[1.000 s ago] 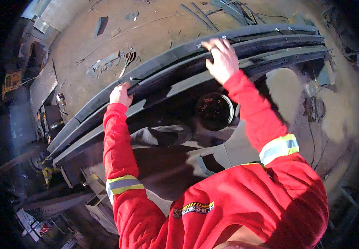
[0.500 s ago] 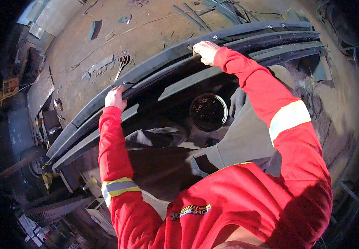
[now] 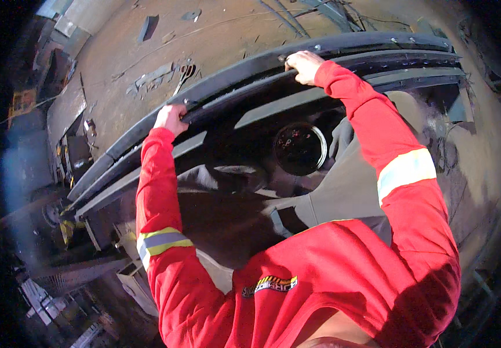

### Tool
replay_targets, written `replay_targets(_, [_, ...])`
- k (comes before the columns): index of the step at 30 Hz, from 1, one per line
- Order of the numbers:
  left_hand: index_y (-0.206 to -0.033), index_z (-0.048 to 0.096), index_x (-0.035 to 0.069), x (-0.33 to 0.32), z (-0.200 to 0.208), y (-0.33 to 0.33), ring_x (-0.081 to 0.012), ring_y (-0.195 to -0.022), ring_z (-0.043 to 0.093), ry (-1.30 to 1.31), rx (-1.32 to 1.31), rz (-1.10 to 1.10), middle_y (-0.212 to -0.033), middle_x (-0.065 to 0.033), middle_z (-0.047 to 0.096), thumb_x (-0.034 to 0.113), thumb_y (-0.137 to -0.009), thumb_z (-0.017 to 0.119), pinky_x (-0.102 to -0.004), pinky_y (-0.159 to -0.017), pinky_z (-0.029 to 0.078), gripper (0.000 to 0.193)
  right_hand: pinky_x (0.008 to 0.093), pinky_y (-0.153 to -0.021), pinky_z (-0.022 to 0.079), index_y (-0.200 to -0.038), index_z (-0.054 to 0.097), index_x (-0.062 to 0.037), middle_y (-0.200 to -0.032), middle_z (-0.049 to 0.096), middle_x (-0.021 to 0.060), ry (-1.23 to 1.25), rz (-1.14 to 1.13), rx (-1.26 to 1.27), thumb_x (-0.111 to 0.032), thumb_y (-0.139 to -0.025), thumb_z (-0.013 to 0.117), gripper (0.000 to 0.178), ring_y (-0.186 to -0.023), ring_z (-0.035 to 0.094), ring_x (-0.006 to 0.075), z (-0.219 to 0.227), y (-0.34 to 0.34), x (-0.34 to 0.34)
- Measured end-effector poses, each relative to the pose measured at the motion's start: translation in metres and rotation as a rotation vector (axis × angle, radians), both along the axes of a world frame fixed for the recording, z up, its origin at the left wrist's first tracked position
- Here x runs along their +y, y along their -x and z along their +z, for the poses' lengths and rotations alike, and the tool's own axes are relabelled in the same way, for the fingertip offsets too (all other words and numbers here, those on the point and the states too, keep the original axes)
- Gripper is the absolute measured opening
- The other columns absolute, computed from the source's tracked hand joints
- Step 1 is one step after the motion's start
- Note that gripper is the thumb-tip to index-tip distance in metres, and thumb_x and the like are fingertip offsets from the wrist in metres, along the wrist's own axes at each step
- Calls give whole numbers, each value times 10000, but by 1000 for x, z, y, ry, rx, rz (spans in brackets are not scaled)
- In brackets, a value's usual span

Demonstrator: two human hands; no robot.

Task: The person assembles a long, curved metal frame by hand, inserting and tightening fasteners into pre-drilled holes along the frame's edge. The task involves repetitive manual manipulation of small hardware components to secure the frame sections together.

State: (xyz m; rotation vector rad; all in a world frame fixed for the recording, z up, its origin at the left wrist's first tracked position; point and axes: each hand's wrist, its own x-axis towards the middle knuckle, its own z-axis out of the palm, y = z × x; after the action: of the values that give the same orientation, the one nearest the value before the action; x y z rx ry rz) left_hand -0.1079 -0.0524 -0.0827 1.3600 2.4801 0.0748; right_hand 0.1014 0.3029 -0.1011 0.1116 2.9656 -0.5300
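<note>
A long, dark, slightly curved strip (image 3: 233, 71), with bolts along its right part, runs across in front of me. My left hand (image 3: 171, 118) is closed at its near edge, left of the middle, beside a small dark bolt-like piece (image 3: 189, 102). Farther right, my right hand (image 3: 305, 66) is closed at the same strip, thumb and fingertips at another small dark fitting (image 3: 283, 59). The fingers' undersides are hidden, so I cannot tell how far they wrap round. More long dark bars (image 3: 288, 109) lie parallel on the near side.
Beneath the bars stands a round dark bucket (image 3: 324, 149) with a pale rim and small reddish bits inside. Beyond the strip, a scissors-like tool (image 3: 186, 72) and flat scraps (image 3: 148, 28) lie on the brown floor. Metal lengths (image 3: 330, 13) lie at the far side; clutter fills the left.
The whole view has shifted, so strip, hands and bucket appear farther right. Both hands keep the same places along the strip.
</note>
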Motion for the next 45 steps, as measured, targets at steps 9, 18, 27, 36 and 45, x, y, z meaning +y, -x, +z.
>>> replay_targets(9, [-992,630,116,-2,-6,-1,-298,-933,606,97,111,144,-943,-122,649,159,-580,756,-389,-803,482,433,410,-640,484,-728,654,-19,-668,611,170,329,149,40,-163,-702,567,170,-650,611,319,71,-79,-86])
replay_targets(18, [-743,673,98,-5,63,0,-265,-654,638,-300,247,255,-600,-99,610,329,-684,700,-359,-646,500,240,403,-772,517,-948,644,-35,-973,645,169,1,27,-553,-106,-714,607,247,-892,630,332,-148,-91,-143])
replay_targets(27, [-630,548,5,-14,118,-38,-152,-483,367,-505,298,545,-508,-81,414,427,-785,630,-297,-504,353,457,403,-751,522,-942,649,-30,-949,647,180,-43,-99,-676,-123,-713,615,250,-889,630,331,-193,-84,-153])
replay_targets(36, [-652,579,4,15,120,-40,-57,-528,378,-571,156,544,-529,18,455,337,-804,665,-220,-514,328,376,403,-757,520,-948,647,-27,-959,644,182,-7,-243,-741,-138,-704,630,268,-896,628,328,-202,-96,-150])
replay_targets(45, [-672,603,7,26,126,-41,-38,-532,359,-638,133,544,-542,40,435,297,-798,688,-201,-501,302,327,403,-763,519,-953,645,-25,-969,641,184,4,-316,-793,-153,-695,644,289,-903,627,325,-199,-112,-150])
